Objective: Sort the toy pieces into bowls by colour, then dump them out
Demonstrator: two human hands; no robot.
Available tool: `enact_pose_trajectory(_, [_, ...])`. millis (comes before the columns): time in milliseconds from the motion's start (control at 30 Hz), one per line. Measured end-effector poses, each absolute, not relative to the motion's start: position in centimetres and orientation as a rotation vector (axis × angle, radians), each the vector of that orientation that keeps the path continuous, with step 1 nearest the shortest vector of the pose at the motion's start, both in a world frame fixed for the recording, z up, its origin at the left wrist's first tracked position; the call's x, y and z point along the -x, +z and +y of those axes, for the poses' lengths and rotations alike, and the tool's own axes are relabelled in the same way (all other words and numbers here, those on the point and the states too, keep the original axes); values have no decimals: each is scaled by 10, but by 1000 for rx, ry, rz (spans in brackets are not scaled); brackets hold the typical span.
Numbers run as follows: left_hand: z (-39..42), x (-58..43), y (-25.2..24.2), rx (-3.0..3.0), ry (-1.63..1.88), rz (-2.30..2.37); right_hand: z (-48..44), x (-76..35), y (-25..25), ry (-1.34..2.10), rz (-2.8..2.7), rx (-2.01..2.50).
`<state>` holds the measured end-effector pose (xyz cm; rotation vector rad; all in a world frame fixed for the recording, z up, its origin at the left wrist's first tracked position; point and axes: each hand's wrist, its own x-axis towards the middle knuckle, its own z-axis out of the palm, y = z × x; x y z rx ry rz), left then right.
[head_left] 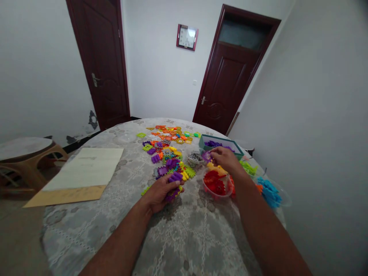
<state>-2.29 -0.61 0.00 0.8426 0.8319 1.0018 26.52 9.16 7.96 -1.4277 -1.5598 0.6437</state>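
Transfer judged in hand: purple block (175,176) gripped by left hand (160,191); purple piece (206,156) apparently pinched by right hand (226,158); placement would require loosened fingertips.

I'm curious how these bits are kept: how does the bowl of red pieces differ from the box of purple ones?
The bowl is round and see-through, while the box is rectangular with blue-green walls. The bowl holds red pieces; the box holds purple pieces. The bowl stands nearer the person, the box farther back. Both are open-topped and stand on the table.
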Motion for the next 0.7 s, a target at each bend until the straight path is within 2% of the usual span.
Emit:
enact_pose_trajectory(167, [-5,25,1,-832,1011,874,118,-276,81,493,-1205,1401])
enact_pose_trajectory(467, [-13,24,9,-962,852,830,18,-189,62,661,-2059,1214])
enact_pose_trajectory(700, [-14,24,10,-1014,785,841,-2,-173,62,769,-2106,1172])
